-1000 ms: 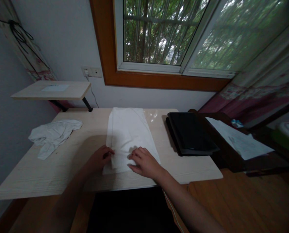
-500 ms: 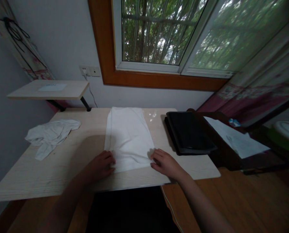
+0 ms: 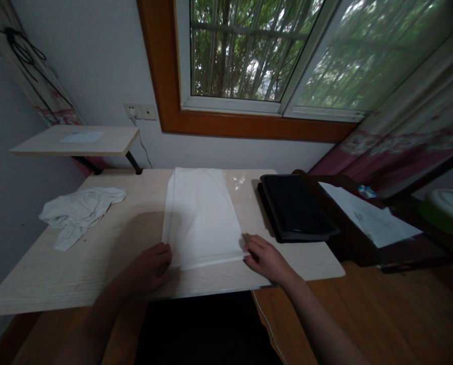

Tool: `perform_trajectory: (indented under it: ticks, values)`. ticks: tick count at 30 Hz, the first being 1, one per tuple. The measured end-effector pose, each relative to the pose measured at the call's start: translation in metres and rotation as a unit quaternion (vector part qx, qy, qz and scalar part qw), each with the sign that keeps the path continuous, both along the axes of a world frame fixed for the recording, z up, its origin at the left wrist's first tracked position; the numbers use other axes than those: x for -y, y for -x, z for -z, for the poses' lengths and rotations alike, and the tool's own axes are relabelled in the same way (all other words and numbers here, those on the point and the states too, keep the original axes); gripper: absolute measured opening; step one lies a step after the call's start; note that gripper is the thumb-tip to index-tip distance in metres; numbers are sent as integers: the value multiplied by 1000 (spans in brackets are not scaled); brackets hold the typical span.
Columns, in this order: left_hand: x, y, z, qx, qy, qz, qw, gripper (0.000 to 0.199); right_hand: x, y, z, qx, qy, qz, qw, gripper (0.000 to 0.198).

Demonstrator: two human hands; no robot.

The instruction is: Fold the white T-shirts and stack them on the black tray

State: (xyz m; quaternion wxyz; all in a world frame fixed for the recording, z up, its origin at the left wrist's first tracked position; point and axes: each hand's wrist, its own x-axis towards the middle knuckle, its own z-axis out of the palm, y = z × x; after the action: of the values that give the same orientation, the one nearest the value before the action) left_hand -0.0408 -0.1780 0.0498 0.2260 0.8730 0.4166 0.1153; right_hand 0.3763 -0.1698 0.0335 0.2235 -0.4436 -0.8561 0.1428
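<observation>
A white cloth [image 3: 203, 213] lies spread nearly flat on the light wooden table [image 3: 108, 274], a narrow folded band along its near edge. At the cloth's near left corner, my left hand [image 3: 153, 263] is closed, with its fingertips on the fabric. My right hand [image 3: 263, 256] pinches the near right corner. Both hands rest low over the tabletop, and the cloth between them looks taut. What kind of cloth item it is, I cannot tell.
A crumpled white cloth [image 3: 79, 210] lies on the left of the table. Behind it stands a small raised shelf [image 3: 112, 142]. A black folder-like stack [image 3: 297, 208] sits on the right, beside a paper sheet [image 3: 367, 215] on dark furniture.
My hands have moved apart, the left one leftward and the right one slightly rightward. The wrinkles near the cloth's front have smoothed out, and a straight band shows along that edge.
</observation>
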Motion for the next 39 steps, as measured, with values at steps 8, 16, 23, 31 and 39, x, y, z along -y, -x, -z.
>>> perform_trajectory:
  ticks: [8,16,23,31,39]
  values:
    - [-2,-5,-9,-7,19,35,999,14,2,6,-10,21,13,-15,1000,19]
    - [-20,6,1,90,92,-17,992,17,-10,18,-19,16,-11,-74,997,9]
    - [-62,11,19,134,39,-187,972,25,-30,84,-14,33,-43,-137,989,9]
    - [-134,7,20,143,56,-253,955,43,-49,174,-4,53,-56,-245,967,24]
    - [-177,0,13,179,154,-274,932,66,-57,205,-12,102,-61,-314,942,25]
